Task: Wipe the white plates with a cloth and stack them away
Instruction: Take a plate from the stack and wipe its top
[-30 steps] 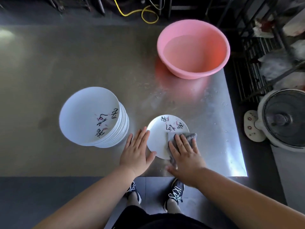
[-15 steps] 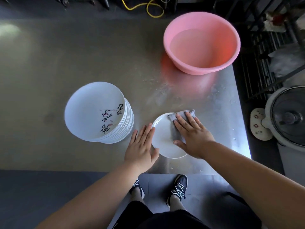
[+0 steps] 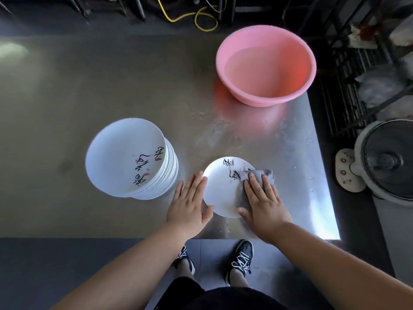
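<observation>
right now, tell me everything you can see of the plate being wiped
Round white plate, black brush lettering and pinkish marks near its far rim. It lies flat, face up, on the steel table. The left hand touches its left rim; the right hand presses a grey cloth on its right half.

Single head cam, wide-angle, fwd & steeply down onto metal table (image 3: 111, 86)

Left hand (image 3: 188, 204) and right hand (image 3: 264, 203) flat, palms down, side by side.
</observation>
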Demonstrator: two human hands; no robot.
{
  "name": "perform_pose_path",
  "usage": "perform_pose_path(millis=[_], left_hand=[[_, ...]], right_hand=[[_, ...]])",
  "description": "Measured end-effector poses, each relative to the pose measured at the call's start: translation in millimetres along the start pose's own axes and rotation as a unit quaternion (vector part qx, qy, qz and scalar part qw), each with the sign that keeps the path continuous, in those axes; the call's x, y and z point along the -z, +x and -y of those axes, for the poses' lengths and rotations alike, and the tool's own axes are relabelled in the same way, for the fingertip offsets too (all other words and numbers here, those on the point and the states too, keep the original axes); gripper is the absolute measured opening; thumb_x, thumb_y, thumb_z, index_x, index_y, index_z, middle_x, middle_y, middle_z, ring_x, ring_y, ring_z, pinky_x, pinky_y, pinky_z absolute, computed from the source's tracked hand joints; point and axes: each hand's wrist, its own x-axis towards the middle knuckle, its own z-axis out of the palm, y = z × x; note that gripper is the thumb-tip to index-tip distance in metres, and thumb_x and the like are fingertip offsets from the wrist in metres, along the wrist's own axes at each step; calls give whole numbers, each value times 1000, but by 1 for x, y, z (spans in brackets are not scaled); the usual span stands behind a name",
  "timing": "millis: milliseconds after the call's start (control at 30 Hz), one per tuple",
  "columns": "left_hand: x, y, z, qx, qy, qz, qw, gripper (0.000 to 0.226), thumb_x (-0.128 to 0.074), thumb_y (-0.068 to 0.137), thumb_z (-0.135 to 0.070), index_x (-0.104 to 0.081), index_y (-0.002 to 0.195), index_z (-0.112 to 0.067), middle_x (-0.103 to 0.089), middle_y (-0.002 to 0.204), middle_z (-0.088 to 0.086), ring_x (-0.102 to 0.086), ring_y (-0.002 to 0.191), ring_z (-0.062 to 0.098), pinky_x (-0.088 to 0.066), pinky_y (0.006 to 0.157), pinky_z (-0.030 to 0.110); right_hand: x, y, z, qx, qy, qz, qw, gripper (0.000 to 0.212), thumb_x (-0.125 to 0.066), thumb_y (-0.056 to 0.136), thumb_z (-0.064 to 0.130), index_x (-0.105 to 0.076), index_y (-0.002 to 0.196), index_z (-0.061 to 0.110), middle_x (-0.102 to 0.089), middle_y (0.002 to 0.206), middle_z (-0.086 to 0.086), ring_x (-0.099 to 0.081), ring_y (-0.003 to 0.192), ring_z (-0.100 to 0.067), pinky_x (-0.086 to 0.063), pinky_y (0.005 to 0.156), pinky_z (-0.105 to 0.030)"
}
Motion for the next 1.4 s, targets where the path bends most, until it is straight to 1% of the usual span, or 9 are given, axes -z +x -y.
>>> perform_pose_path(millis=[300, 533, 733, 867, 933, 1000, 1133, 1233, 1400], left_hand=[[2, 2, -3, 22, 14, 15, 1000, 85, -31, 100, -70, -17, 167, -19, -4, 177, -1, -11, 162, 23, -9, 129, 51], [4, 1, -1, 26, 10, 20, 999, 85, -24, 99, -76, -17, 165, -22, -7, 176, -2, -15, 161, 25, -8, 127, 49], [5, 0, -4, 48, 9, 9, 999, 85, -35, 96, -77, -32, 160, -22, -13, 175, -3, -21, 159, 32, -17, 127, 52], [6, -2, -20, 32, 30, -30, 999, 83, -43, 88, -84, -55, 130, -13, -20, 174, 5, -29, 156, 36, -18, 125, 57], [8, -5, -27, -22, 38, -58, 997, 74, -54, 82, -83, -59, 109, -14, -19, 174, 6, -28, 157, 33, -19, 125, 59], [8, -9, -26, -76, 32, -70, 994, 70, -56, 81, -79, -62, 106, -15, -23, 174, 5, -31, 156, 30, -22, 124, 61], [8, -14, -8, -114, 12, -67, 991, 60, -61, 87, -68, -64, 128, -24, -48, 160, 0, -42, 149, 24, -36, 116, 61], [5, -13, -3, -127, 6, -89, 988, 44, -66, 90, -50, -67, 128, -27, -56, 153, -1, -48, 142, 21, -41, 110, 50], [5, -12, -8, -108, -11, -93, 990, 41, -60, 91, -48, -72, 124, -28, -59, 151, -3, -53, 138, 20, -34, 111, 40]], right_hand=[[12, 29, -5, -16, 42, 4, 999, 104, 4, 81, 78, 6, 168, 20, 32, 169, 7, 25, 158, -31, 3, 131, -47], [-17, -31, 20, -22, 78, 59, 995, 108, 4, 77, 79, 13, 165, 17, 36, 167, 2, 27, 157, -34, 4, 131, -45], [11, 29, -15, 2, 68, -8, 998, 86, -18, 99, 71, 0, 168, 22, 25, 171, 11, 22, 159, -26, 3, 131, -43], [-7, 1, 8, -1, 64, 15, 998, 103, 1, 83, 77, 12, 166, 17, 34, 168, 2, 31, 155, -30, 7, 130, -46], [-16, -27, 18, 23, 57, 24, 998, 101, -2, 84, 79, 21, 161, 17, 40, 165, 1, 37, 152, -30, 14, 127, -42], [-18, -35, 11, 43, 52, 35, 997, 98, -10, 88, 78, 22, 159, 19, 42, 162, 5, 39, 149, -27, 16, 125, -39], [-4, 3, -24, 89, 13, -16, 996, 94, -18, 90, 76, -14, 167, 23, 12, 170, 9, 11, 158, -28, -12, 130, -51], [7, 23, -23, 65, 44, -14, 997, 96, -9, 85, 75, -9, 168, 26, 19, 169, 16, 12, 161, -26, 0, 132, -43], [-25, -23, 24, 17, 66, 2, 998, 103, -2, 83, 77, 12, 165, 17, 32, 169, 0, 29, 156, -28, 20, 121, -38]])
